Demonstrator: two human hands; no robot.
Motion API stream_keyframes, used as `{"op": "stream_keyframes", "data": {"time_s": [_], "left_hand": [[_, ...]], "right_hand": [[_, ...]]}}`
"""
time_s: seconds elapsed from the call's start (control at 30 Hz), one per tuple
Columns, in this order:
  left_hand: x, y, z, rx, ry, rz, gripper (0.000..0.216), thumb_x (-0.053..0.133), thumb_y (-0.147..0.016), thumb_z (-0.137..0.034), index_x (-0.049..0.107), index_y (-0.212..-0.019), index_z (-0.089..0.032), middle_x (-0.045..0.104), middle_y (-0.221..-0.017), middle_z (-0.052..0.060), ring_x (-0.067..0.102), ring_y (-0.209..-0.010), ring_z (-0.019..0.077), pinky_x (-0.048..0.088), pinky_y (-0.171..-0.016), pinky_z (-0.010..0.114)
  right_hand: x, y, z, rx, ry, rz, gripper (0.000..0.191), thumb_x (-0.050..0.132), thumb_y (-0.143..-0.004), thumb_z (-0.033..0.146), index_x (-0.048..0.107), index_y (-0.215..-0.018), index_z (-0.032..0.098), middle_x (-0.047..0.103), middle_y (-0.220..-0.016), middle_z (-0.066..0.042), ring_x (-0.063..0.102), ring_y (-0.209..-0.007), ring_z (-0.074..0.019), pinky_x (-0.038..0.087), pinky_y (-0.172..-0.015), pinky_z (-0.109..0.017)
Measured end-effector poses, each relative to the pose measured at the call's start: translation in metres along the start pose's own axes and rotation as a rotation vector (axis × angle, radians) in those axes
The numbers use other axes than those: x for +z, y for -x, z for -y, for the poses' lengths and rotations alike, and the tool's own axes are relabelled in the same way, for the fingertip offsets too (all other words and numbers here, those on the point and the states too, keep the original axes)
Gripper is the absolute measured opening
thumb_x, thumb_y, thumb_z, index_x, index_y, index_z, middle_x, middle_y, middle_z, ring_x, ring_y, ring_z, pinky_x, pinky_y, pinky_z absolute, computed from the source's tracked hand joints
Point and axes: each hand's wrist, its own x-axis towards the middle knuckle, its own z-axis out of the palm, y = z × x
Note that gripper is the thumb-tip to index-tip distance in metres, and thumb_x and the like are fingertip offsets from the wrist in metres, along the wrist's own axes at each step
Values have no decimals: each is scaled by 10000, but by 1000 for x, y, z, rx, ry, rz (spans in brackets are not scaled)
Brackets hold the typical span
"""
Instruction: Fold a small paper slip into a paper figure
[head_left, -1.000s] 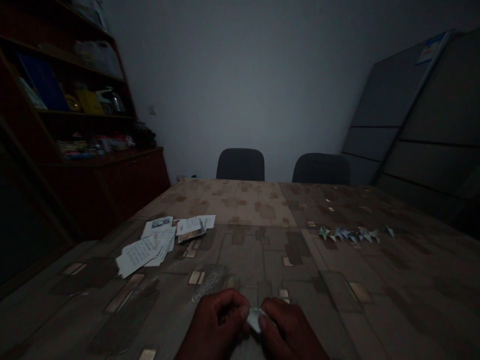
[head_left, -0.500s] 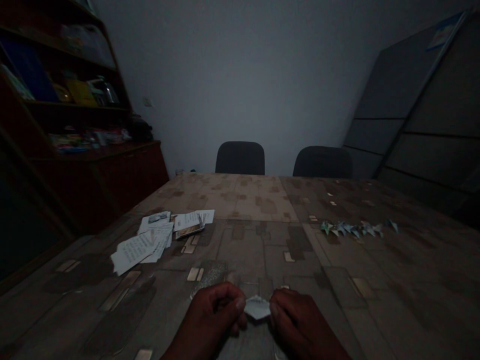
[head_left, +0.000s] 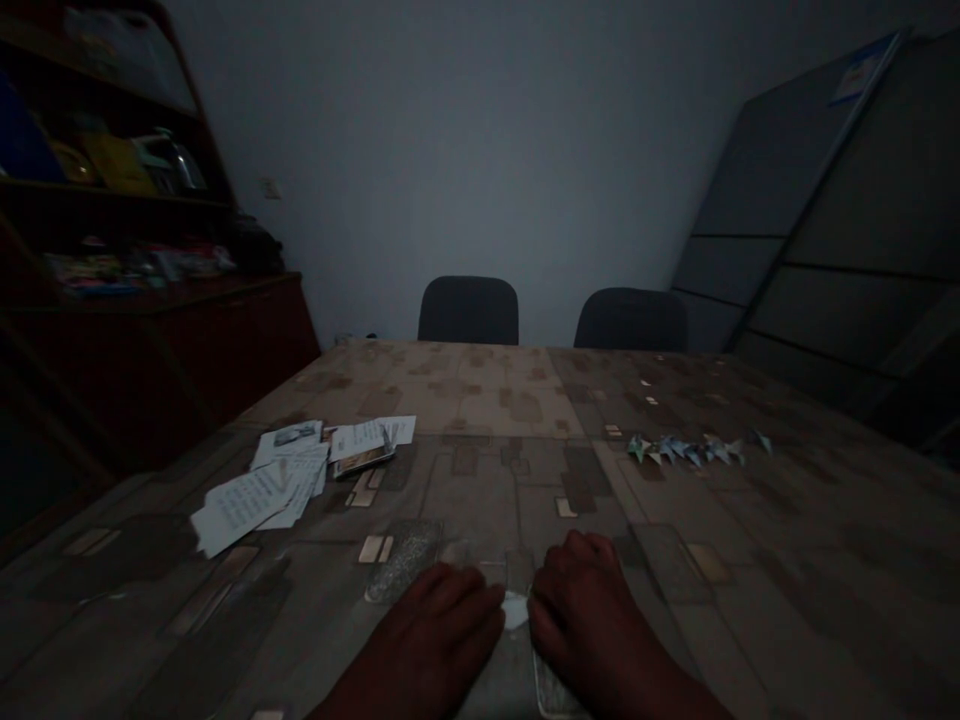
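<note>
A small piece of folded white paper [head_left: 515, 611] shows between my two hands, low at the table's near side. My left hand [head_left: 442, 625] has its fingers bent together over the paper's left end. At the other end, my right hand [head_left: 585, 605] is curled with its knuckles up. Both hands are close to the tabletop and cover most of the paper, so its full shape is hidden.
Printed paper cards [head_left: 255, 495] lie in a loose spread on the left of the patterned table [head_left: 480, 490]. Several small folded paper figures [head_left: 697, 450] form a row on the right. Two dark chairs [head_left: 469, 310] stand behind the far edge.
My hands have turned knuckles-up and closed over the paper, and less of it shows. The right hand sits a little higher in view. The camera has swung slightly right.
</note>
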Motion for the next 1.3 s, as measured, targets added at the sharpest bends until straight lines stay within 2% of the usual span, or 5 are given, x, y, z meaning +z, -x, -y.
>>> {"op": "stream_keyframes", "data": {"time_s": [0.27,0.4,0.63,0.9,1.3], "left_hand": [[-2,-14,-8,26,-101,19,237,439,-987,-91,647,-905,-169,733,-816,32,649,-741,188,494,-813,335],[18,0,-2,58,-167,-203,324,336,-1041,-148,651,-972,-180,736,-888,29,640,-820,174,469,-903,343],[26,19,6,86,-214,-205,235,427,-1030,-167,658,-1063,-194,754,-1054,-2,634,-1008,179,331,-1090,426],[14,8,3,36,-176,-381,393,282,-1075,-152,663,-997,-210,770,-950,-29,654,-937,139,390,-1021,354],[-14,-8,-3,-10,-10,-203,449,214,-1066,-174,661,-1022,-187,737,-780,9,692,-708,153,566,-899,331]], "right_hand": [[19,6,1,8,-257,-118,143,624,-855,116,540,-754,173,592,-729,0,526,-754,-203,305,-707,-322],[34,7,-1,59,-329,-177,127,671,-828,109,591,-798,204,615,-814,14,535,-824,-210,292,-773,-334],[27,9,-7,165,-397,-129,176,698,-795,69,627,-797,229,625,-835,32,540,-865,-211,285,-781,-323],[30,6,-15,182,-338,-143,176,695,-766,49,625,-764,210,623,-803,23,546,-835,-213,282,-770,-325],[33,-7,-2,245,-256,-266,220,770,-765,109,601,-657,199,611,-710,34,542,-793,-208,259,-755,-329]]}}
